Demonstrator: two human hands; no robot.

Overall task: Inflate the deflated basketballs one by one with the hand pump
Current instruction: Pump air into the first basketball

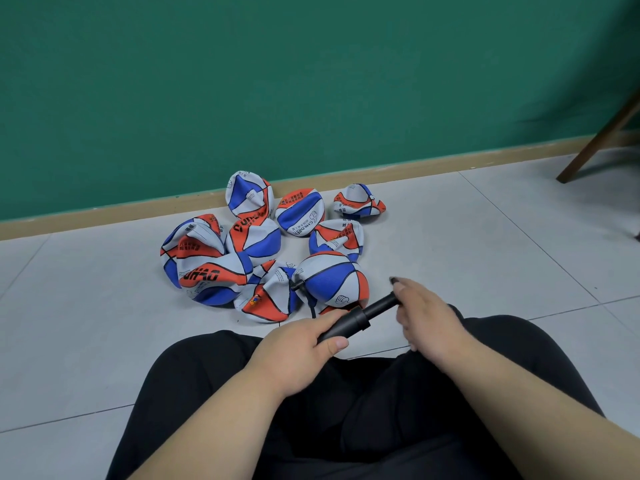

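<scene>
A black hand pump [360, 315] lies slantwise between my hands above my lap. My left hand [299, 342] grips its barrel. My right hand [424, 315] holds the handle end, fingers curled round it. A thin black hose [306, 297] runs from the pump to a red, white and blue basketball [332, 280] on the floor just ahead; this ball looks mostly round. Behind and left of it lie several crumpled, deflated basketballs [207, 268] of the same colours.
The pile sits on a grey tiled floor [485, 244] close to a green wall with a tan skirting board [104, 216]. A dark wooden furniture leg [595, 143] slants down at the far right. My legs in black trousers [346, 410] fill the foreground.
</scene>
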